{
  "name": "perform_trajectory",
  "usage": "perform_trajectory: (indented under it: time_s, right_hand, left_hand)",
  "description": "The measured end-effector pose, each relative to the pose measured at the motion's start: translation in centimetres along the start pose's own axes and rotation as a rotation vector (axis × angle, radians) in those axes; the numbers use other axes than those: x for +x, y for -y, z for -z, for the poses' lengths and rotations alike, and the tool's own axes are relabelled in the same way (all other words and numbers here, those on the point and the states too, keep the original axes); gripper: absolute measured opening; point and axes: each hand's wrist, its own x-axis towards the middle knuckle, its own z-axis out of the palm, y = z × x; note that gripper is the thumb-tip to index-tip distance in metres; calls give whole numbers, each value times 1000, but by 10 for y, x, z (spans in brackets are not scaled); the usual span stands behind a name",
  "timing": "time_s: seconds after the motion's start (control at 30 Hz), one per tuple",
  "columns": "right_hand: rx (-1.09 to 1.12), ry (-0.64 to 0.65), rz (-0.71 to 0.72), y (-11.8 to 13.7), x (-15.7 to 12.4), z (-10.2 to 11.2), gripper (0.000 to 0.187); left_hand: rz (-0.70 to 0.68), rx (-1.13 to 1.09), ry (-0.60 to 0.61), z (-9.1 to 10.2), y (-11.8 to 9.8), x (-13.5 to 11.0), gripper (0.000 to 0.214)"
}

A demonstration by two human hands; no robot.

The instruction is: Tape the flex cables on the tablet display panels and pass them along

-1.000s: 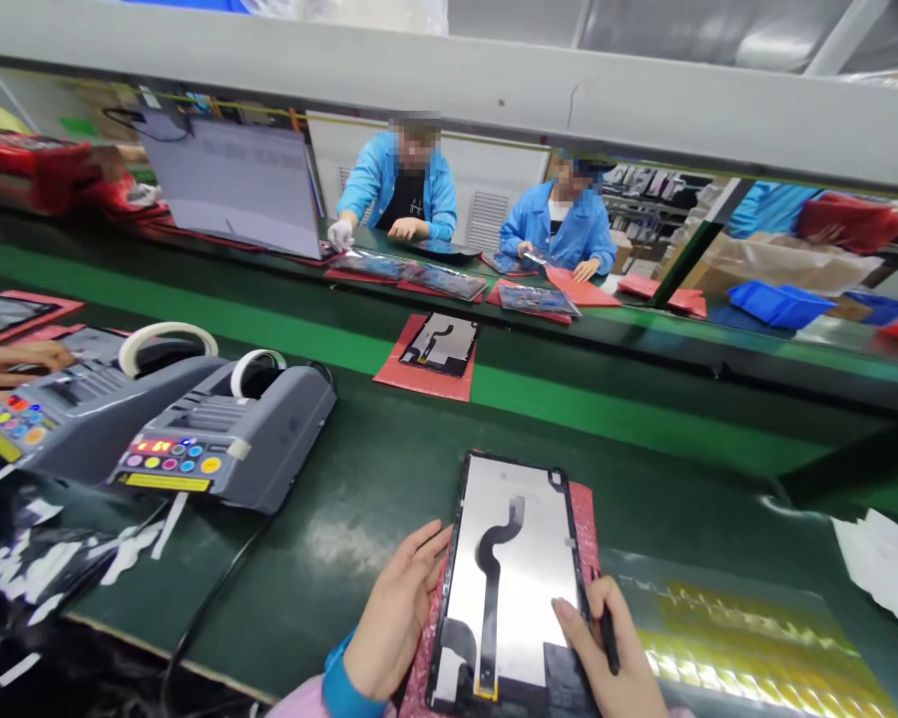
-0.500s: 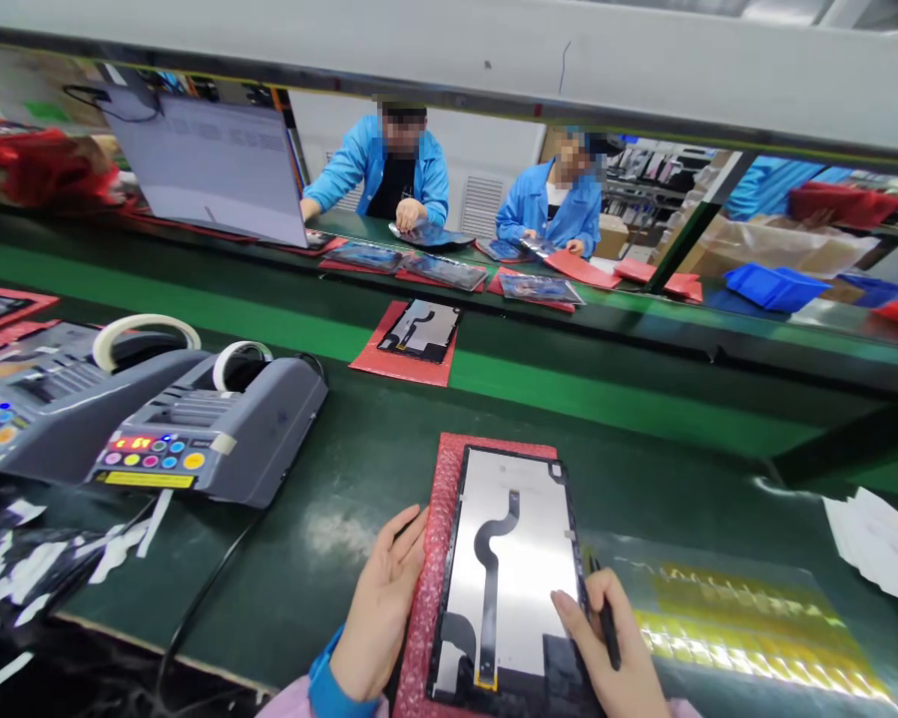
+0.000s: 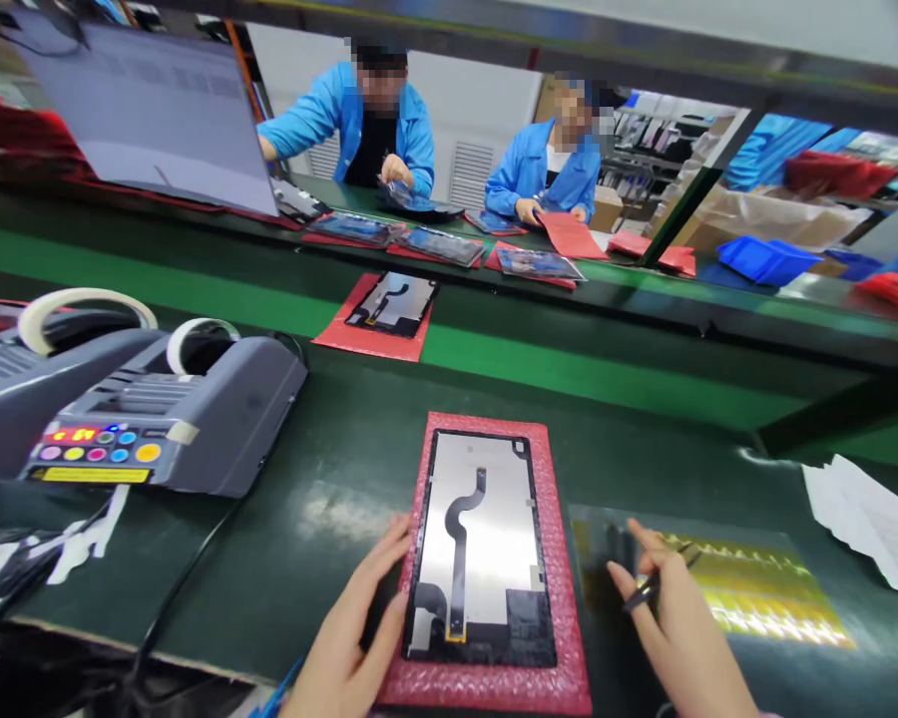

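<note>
A tablet screen panel point(image 3: 498, 548) with a silver back, black edges and a dark curved flex cable lies on a red bubble-wrap sleeve point(image 3: 567, 618) at the bench's front. My left hand point(image 3: 355, 618) rests at the sleeve's left edge, its fingers stretched out and partly hidden along that edge. To the right of the sleeve, my right hand point(image 3: 677, 613) grips slim black tweezers point(image 3: 640, 595) among its fingers, with thumb and forefinger apart. It hovers over the left part of a clear sheet bearing yellow film strips point(image 3: 778, 588).
Two grey tape dispensers point(image 3: 231, 419) stand at left, a black cable point(image 3: 187, 578) trailing in front. Another panel point(image 3: 396, 304) lies on red wrap farther back. White papers point(image 3: 868, 529) sit at right. Across the bench, two people in blue jackets handle wrapped panels and red sleeves.
My right hand has left the panel's right edge and moved right over the yellow film sheet. The panel now lies more squarely on the sleeve. My view has shifted slightly.
</note>
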Motion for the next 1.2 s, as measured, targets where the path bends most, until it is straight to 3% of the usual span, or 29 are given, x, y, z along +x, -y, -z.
perform_trajectory:
  time_s: [0.1,0.2,0.37,0.43,0.53,0.7,0.9,1.2]
  right_hand:
    - [-153,-117,-21,-25,9,8,42]
    - [-66,-164,-11,-26,14,13,42]
    - [310,-282,-88,4,9,21,41]
    - [447,-266,-145,14,11,19,52]
    - [587,-230,-266,20,17,11,53]
    - [611,-221,-350,24,21,4,51]
    - [528,-197,-356,30,20,7,49]
    - [559,-174,-321,27,20,5,47]
  left_hand:
    - [-284,317,196,8,-9,-1,52]
    - [-445,470,314,8,-16,7,53]
    - [-511,532,506,3,-19,20,56]
    - [-506,530,609,0,-17,22,63]
    - [-474,545,703,-7,-13,21,75]
    - [-477,638,671,-15,-7,16,67]
    - [-544,646,598,-18,-4,13,61]
    - [-511,682,547,-36,-11,11,65]
